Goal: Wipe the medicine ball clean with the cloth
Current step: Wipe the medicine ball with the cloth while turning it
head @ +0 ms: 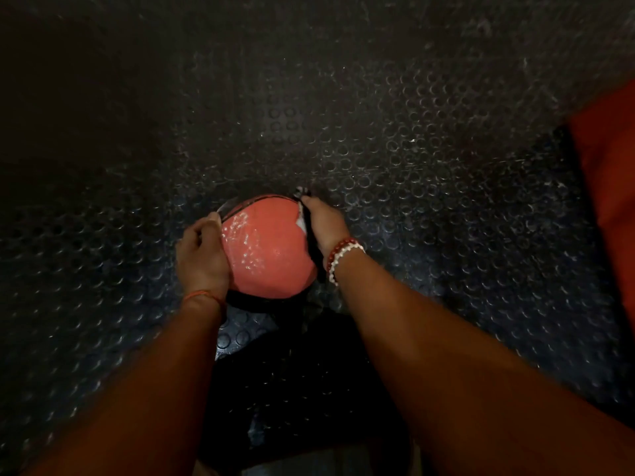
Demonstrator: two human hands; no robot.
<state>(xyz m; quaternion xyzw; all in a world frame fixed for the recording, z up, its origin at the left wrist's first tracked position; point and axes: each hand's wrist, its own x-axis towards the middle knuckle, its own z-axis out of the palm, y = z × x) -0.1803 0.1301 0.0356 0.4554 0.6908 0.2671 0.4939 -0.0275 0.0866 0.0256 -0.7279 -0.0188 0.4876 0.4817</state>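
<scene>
A red medicine ball (268, 249) with black bands and a pebbled, shiny surface sits on the floor in the middle of the head view. My left hand (202, 255) grips its left side, thumb near the top. My right hand (324, 225) is on the ball's right side and holds a cloth (301, 222) against it. Only a thin white strip of the cloth shows along the hand's edge, plus a small tip beyond the fingertips. Bead bracelets circle my right wrist and an orange thread my left.
The floor is dark rubber matting with raised round studs (412, 139). A large red object (611, 173) juts in at the right edge. A dark shape (292, 389) lies between my forearms, below the ball.
</scene>
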